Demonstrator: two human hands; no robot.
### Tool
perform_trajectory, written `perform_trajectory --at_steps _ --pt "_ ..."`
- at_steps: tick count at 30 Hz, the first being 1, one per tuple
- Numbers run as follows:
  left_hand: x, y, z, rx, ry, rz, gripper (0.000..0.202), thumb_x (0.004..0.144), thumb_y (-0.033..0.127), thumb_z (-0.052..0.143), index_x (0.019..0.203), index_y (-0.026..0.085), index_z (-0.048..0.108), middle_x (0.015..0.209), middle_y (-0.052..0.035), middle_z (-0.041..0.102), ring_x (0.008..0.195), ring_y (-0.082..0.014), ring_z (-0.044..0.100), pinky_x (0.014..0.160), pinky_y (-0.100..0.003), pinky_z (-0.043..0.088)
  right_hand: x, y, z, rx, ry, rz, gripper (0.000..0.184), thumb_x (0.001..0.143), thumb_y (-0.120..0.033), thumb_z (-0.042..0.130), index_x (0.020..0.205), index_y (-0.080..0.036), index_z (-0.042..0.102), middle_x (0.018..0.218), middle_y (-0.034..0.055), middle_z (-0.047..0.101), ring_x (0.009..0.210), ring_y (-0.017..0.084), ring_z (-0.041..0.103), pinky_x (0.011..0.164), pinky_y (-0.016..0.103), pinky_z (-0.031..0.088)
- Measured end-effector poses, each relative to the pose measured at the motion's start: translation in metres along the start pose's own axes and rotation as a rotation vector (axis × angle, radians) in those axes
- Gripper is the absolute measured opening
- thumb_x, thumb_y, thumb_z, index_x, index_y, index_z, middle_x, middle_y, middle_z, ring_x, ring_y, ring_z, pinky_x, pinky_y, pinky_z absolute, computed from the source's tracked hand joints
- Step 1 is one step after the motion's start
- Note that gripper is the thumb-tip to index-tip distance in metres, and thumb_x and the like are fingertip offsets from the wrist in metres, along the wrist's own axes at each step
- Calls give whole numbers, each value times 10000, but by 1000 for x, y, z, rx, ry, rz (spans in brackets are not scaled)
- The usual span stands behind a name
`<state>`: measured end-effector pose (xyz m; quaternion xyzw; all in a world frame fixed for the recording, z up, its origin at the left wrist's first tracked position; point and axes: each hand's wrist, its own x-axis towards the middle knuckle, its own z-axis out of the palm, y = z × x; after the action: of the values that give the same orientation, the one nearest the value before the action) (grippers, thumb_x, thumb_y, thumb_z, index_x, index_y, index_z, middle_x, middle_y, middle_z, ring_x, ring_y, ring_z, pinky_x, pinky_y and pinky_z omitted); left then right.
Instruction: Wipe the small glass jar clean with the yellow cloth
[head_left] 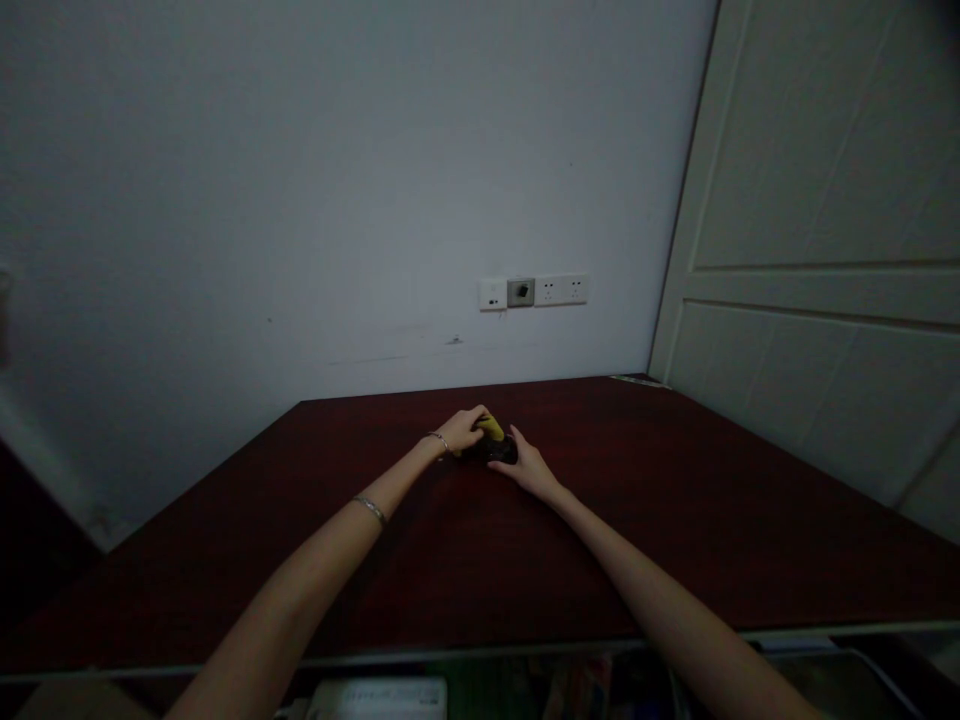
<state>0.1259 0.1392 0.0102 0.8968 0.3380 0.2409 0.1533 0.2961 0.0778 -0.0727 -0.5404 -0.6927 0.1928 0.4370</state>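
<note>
Both arms reach out over a dark red-brown tabletop [465, 560]. My left hand [463, 430] is closed on a small flat yellow thing [491, 428], too small to name, tilted down to the right. Just below its lower end is a small dark, shiny object [502, 450], perhaps round; its kind does not show. My right hand [529, 466] curls around that dark object from the right, thumb in front and fingers behind. A bracelet [370, 508] circles my left forearm, and a thinner one [441, 438] sits at the wrist.
A pale wall [375, 200] rises behind the table, with a row of sockets [561, 290] on it. A panelled white door [817, 300] stands along the right side. Below the table's front edge, a white box-like thing [379, 698] and other items show dimly.
</note>
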Motion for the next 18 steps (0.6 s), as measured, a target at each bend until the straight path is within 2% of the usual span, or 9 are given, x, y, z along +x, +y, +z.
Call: perform_trajectory --at_steps 2,5,9,13,18 --pt "-1 1 4 -32 -53 5 441 639 86 482 1043 211 606 1025 -21 669 947 -172 604 889 -270 430 0 -1 0 -23 16 -12 892 657 -435 671 1368 -94 253 1293 202 479 1193 259 473 975 394 376" --pt "-4 3 4 -83 -60 -39 421 658 111 499 1043 225 624 1076 -3 660 1026 -168 581 942 -260 399 -1 -1 0 -38 29 -12 875 654 -439 671 1355 -85 285 1273 204 499 1175 261 490 966 393 387" --pt "-14 2 4 -119 -16 -44 339 719 174 509 1027 233 637 1063 -3 668 1007 -171 596 931 -264 411 -1 -1 1 -35 20 9 862 650 -443 672 1353 -108 301 1278 193 498 1175 273 488 964 409 385" --pt "-26 1 8 -62 70 -73 300 755 231 524 1033 242 636 1057 -25 670 980 -192 612 917 -278 419 0 0 1 -33 29 17 850 643 -438 677 1341 -107 324 1265 191 511 1169 277 494 958 407 390" --pt "-39 9 8 -20 67 -161 268 748 244 541 993 266 648 1021 -14 679 978 -203 611 907 -284 425 0 -2 1 -45 36 8 827 644 -441 674 1319 -88 353 1244 188 530 1152 272 511 948 388 405"
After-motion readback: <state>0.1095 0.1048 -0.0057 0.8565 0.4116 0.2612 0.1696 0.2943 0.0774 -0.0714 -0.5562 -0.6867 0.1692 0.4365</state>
